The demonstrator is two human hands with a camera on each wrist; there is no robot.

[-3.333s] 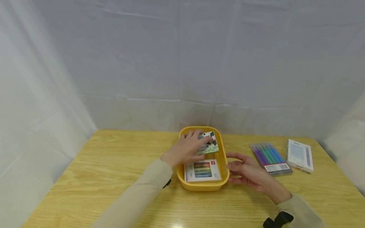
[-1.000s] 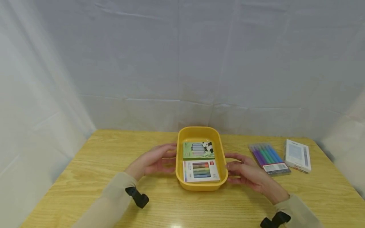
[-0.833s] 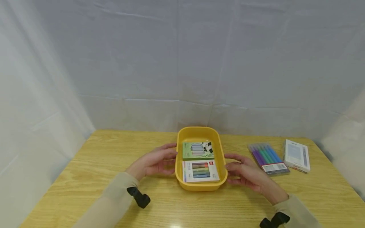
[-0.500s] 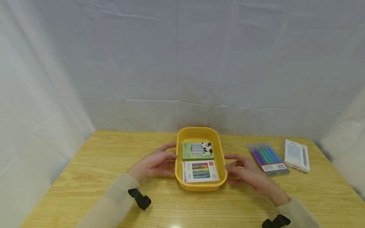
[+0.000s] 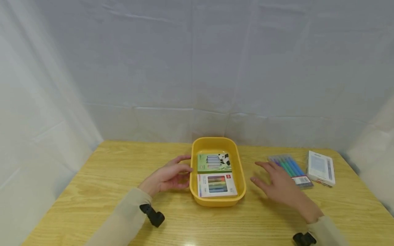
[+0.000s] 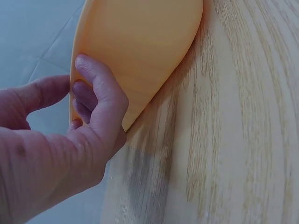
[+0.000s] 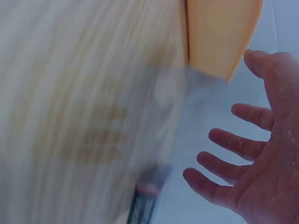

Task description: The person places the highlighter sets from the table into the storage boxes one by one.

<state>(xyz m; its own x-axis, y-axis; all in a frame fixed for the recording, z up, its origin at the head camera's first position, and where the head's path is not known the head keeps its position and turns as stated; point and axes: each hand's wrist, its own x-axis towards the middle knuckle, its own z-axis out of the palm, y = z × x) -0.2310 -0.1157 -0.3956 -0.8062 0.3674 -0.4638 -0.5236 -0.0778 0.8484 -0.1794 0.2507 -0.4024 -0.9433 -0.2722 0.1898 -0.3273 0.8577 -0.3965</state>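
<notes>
A yellow plastic bin [image 5: 216, 202] stands on the wooden table. Inside it lie a green box with a panda print [image 5: 214, 162] and, nearer me, a white box with a window of coloured sticks [image 5: 217, 185]. My left hand [image 5: 170, 175] holds the bin's left side; in the left wrist view its fingers [image 6: 112, 100] are bent against the outer wall and the thumb meets the rim. Off the bin's right side hovers my right hand [image 5: 281, 184], fingers spread and holding nothing. It partly covers a clear pack of purple, green and blue felt-tip pens [image 5: 290, 166].
Right of the pen pack lies a white box [image 5: 320, 168] with a grey panel. The table [image 5: 135, 160] ends at a pale hanging sheet [image 5: 147, 68] behind the bin. More sheeting closes off both sides. Black wrist cameras sit on both sleeves.
My left hand has left the panda box inside the bin for the bin's left side. The panda box now lies against the white one. My right hand has just come away rightward from the bin.
</notes>
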